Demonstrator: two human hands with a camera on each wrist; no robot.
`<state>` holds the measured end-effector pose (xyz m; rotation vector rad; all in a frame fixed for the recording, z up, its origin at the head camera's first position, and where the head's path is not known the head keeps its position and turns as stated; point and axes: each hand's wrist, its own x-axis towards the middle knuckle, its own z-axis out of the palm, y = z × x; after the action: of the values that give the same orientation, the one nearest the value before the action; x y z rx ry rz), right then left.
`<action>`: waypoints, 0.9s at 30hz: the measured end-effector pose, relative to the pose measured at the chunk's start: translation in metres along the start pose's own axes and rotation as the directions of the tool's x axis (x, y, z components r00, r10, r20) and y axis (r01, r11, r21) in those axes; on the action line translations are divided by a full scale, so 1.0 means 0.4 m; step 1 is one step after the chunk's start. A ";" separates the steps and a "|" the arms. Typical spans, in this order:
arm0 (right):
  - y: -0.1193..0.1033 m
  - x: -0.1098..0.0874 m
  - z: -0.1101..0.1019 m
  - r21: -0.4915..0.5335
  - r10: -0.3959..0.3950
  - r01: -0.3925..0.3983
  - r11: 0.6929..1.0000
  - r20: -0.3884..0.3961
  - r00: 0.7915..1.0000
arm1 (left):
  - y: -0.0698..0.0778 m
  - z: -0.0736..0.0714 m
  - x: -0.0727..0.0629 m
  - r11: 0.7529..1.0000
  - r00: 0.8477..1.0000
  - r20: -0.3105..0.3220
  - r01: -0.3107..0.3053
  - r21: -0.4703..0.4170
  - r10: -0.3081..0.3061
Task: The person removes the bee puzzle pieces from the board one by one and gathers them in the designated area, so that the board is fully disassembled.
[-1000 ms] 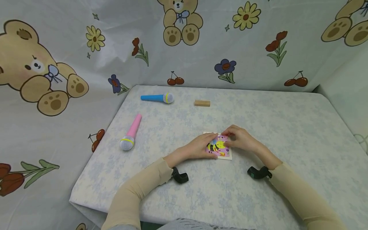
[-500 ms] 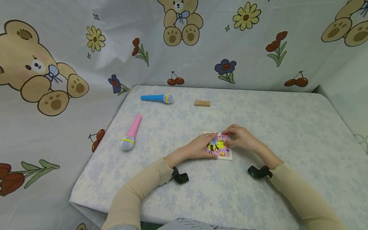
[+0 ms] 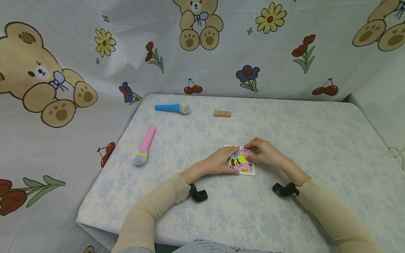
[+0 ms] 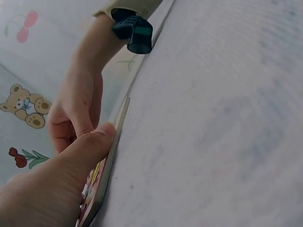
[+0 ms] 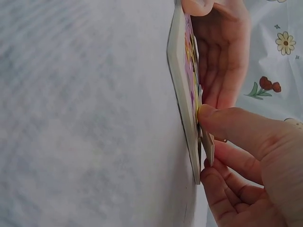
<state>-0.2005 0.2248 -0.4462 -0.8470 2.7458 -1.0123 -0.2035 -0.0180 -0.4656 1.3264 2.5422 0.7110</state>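
Observation:
A jigsaw puzzle board (image 3: 248,173) with a yellow-and-black bee on pink lies on the table, in front of the person. My left hand (image 3: 218,162) grips its left side, thumb at the near edge and fingers reaching over the top toward the far edge. In the left wrist view the left thumb (image 4: 97,142) presses on the frame. My right hand (image 3: 267,153) is at the upper right corner of the board. Seen from the right wrist, its thumb and fingers pinch a thin puzzle piece (image 5: 208,146), tilted up from the board. The fingers partly cover the picture.
A pink toy microphone (image 3: 146,144) lies to the left on the patterned tablecloth (image 3: 190,225). Farther back are a blue toy microphone (image 3: 171,108) and a small wooden block (image 3: 222,114). A bear-print curtain (image 3: 133,35) hangs behind the table.

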 end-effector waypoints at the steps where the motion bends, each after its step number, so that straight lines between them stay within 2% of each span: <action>1: 0.000 0.000 0.001 -0.006 0.000 0.000 1.000 0.001 1.000 | 0.000 0.000 0.000 1.000 1.000 0.002 0.001 0.000 -0.001; 10: -0.012 0.005 -0.001 -0.053 0.005 -0.005 0.999 0.005 1.000 | -0.004 0.000 0.001 0.999 1.000 -0.007 -0.021 0.046 0.022; 19: -0.022 0.014 -0.005 -0.093 0.004 -0.001 0.996 0.024 1.000 | -0.012 0.008 0.003 0.997 1.000 0.006 -0.015 0.074 0.015; 27: -0.024 0.001 -0.039 0.000 0.005 -0.005 1.000 -0.041 0.999 | -0.017 0.016 0.004 0.998 1.000 -0.023 -0.007 0.057 0.008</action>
<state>-0.2004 0.2275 -0.4282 -0.8282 2.7799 -1.0407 -0.2069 -0.0178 -0.4745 1.3538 2.5953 0.6643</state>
